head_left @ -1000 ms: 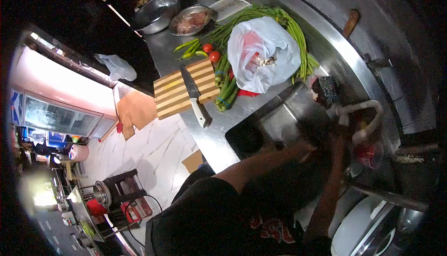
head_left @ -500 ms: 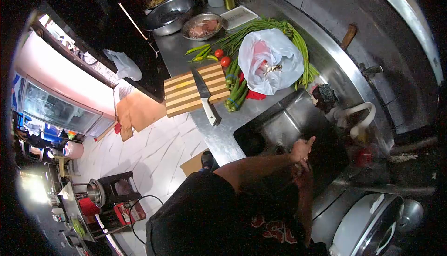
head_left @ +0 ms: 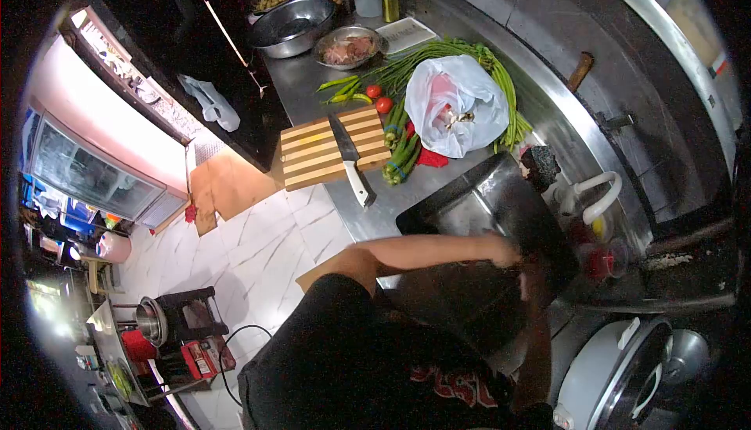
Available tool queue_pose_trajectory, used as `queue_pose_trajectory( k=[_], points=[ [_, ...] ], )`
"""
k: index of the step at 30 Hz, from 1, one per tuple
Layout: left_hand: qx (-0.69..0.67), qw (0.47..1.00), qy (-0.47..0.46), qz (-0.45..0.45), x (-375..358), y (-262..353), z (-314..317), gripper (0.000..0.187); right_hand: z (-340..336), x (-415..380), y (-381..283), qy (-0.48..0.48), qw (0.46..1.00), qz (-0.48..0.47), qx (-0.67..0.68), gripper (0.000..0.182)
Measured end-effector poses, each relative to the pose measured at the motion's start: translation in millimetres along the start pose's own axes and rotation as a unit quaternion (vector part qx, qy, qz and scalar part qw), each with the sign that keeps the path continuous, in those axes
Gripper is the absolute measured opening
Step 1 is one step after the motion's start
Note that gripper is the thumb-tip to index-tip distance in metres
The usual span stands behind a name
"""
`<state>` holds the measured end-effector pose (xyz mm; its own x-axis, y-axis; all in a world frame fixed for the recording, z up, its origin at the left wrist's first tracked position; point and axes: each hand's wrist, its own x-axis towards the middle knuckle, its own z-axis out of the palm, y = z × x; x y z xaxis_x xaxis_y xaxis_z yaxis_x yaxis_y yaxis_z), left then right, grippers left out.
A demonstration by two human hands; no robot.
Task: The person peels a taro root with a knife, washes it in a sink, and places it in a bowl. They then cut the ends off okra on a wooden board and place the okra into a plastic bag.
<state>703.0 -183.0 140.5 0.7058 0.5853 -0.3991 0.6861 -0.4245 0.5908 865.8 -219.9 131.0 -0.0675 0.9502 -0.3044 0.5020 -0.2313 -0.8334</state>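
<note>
Head view of two bare hands over the sink (head_left: 473,202). The left hand (head_left: 504,252) reaches across from the left side of the view, its forearm nearly level; the right hand (head_left: 531,275) comes up from below, just beside it, so that the forearms stand roughly at right angles. Blur and shadow obscure the fingers: whether either grip is wide, narrow or holding something cannot be told, nor whether the hands touch. The sink, the thing nearest both, lies beneath them and extends toward the top of the view. The white faucet (head_left: 609,188) curves above and to the right, on the right hand's side. The knife (head_left: 353,170) lies slantwise across the striped cutting board (head_left: 309,148), handle toward the sink, nearer the left hand
</note>
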Motion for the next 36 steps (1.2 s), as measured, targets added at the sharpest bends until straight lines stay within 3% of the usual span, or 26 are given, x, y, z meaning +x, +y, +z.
queue_pose_trajectory(
  k=[2,4,6,7,8,9,10,11,12,13,14,16,17,19,20,22,26,27,28,29,30,31,32,34,35,36],
  points=[
    [0.076,0.983,0.044,0.164,-5.2,19.1,-38.5,0.037,-47.3,23.7,-19.2,0.086,0.996,0.006,-0.008,0.022],
    [-0.028,0.936,0.216,0.276,-4.7,34.9,-69.6,0.034,-95.5,45.5,-26.1,0.173,0.985,0.016,-0.015,0.03],
    [-0.043,0.967,0.11,0.226,-80.4,87.0,-146.2,0.032,-120.4,40.3,-32.4,0.219,0.975,0.022,-0.019,0.034],
    [-0.042,0.967,0.109,0.228,-73.2,82.3,-144.0,0.032,-129.3,31.7,-33.5,0.182,0.95,-0.043,0.252,0.034],
    [-0.269,0.908,0.069,0.315,-59.4,71.2,-137.8,0.033,-136.2,25.2,-31.2,0.131,0.849,-0.108,0.501,0.033],
    [-0.479,0.791,0.024,0.381,-47.6,57.2,-129.8,0.033,-125.0,23.3,-22.4,0.084,0.821,-0.132,0.549,0.033],
    [-0.504,0.777,0.054,0.373,-29.7,29.6,-107.4,0.037,-101.0,24.8,0.2,0.06,0.846,-0.123,0.516,0.032],
    [-0.344,0.889,0.143,0.265,-10.8,4.5,-71.0,0.041,-66.5,31.1,30.1,0.043,0.888,-0.1,0.447,0.032],
    [-0.06,0.976,0.185,0.099,2.6,-14.1,-32.9,0.045,-27.0,35.1,65.7,0.028,0.92,-0.076,0.384,0.031],
    [0.085,0.988,0.129,-0.021,11.6,-32.5,5.5,0.049,9.3,31.6,92.4,0.004,0.93,-0.055,0.363,0.031],
    [0.133,0.986,0.076,-0.067,17.0,-46.4,33.6,0.054,44.2,25.1,108.2,-0.013,0.925,-0.035,0.378,0.03],
    [0.128,0.99,0.05,-0.03,10.6,-52.8,48.5,0.063,65.0,14.1,105.7,-0.022,0.9,-0.017,0.435,0.03],
    [0.1,0.993,0.039,0.048,20.4,-48.3,42.1,0.068,61.7,15.9,100.5,-0.016,0.894,-0.016,0.448,0.029],
    [0.005,0.94,-0.022,0.34,58.0,-54.3,17.3,0.05,37.7,28.4,86.4,0.0,0.878,-0.022,0.478,0.029],
    [0.007,0.942,-0.021,0.336,52.7,-64.4,15.1,0.05,26.3,31.7,78.4,0.005,0.872,-0.028,0.489,0.028],
    [-0.184,0.914,0.029,0.361,34.5,-84.5,18.5,0.051,21.5,36.7,77.5,0.004,0.862,-0.032,0.505,0.028],
    [-0.542,0.738,0.123,0.382,6.3,-120.3,20.4,0.057,55.7,38.1,124.1,-0.018,0.842,-0.054,0.536,0.027],
    [-0.278,0.86,0.346,0.251,-50.6,-129.3,-23.2,0.05,64.6,38.9,137.4,-0.031,0.83,-0.075,0.552,0.027],
    [0.019,0.851,0.518,0.079,-134.3,-135.5,-78.7,0.043,72.9,38.1,153.4,-0.052,0.82,-0.098,0.562,0.027],
    [0.162,0.842,0.511,-0.061,-180.5,-159.9,-122.8,0.032,78.4,38.6,171.8,-0.082,0.809,-0.143,0.565,0.027],
    [0.248,0.782,0.572,-0.006,-205.2,-227.9,-157.8,0.017,83.7,34.7,186.4,-0.112,0.797,-0.192,0.562,0.027],
    [0.326,0.792,0.458,-0.241,-249.1,-268.2,-190.7,0.02,86.6,32.0,202.0,-0.161,0.776,-0.278,0.542,0.027],
    [0.218,0.688,0.688,-0.069,-288.8,-341.7,-216.3,0.025,78.2,22.4,219.0,-0.126,0.759,-0.15,0.621,0.027],
    [0.151,0.586,0.773,-0.19,-366.6,-464.1,-260.3,0.035,74.2,7.6,246.0,-0.102,0.637,0.019,0.763,0.026],
    [0.102,0.595,0.75,-0.27,-402.4,-570.9,-278.3,0.037,73.6,5.2,251.4,-0.096,0.59,0.063,0.799,0.026],
    [-0.079,0.54,0.761,-0.352,-436.9,-590.1,-291.4,0.036,81.7,-4.9,239.2,-0.09,0.593,0.063,0.798,0.026]
  ],
)
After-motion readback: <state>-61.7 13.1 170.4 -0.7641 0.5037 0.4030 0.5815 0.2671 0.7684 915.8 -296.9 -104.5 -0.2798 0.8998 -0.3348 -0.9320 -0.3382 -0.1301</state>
